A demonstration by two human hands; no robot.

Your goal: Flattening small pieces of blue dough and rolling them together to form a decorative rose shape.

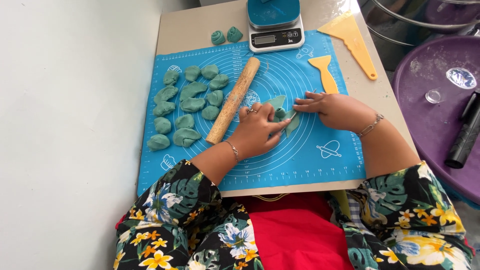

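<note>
A thin strip of teal dough lies in the middle of a blue silicone baking mat. My left hand presses on its near end, fingers curled over the partly rolled dough. From the right, my right hand has its fingertips touching the same strip. A wooden rolling pin rests slantwise just left of my left hand. Several teal dough lumps are spread over the mat's left part.
A digital kitchen scale stands at the mat's far edge, two rolled dough spirals beside it. Two yellow plastic scrapers lie at the far right. A purple round tray with a black roll is right of the table.
</note>
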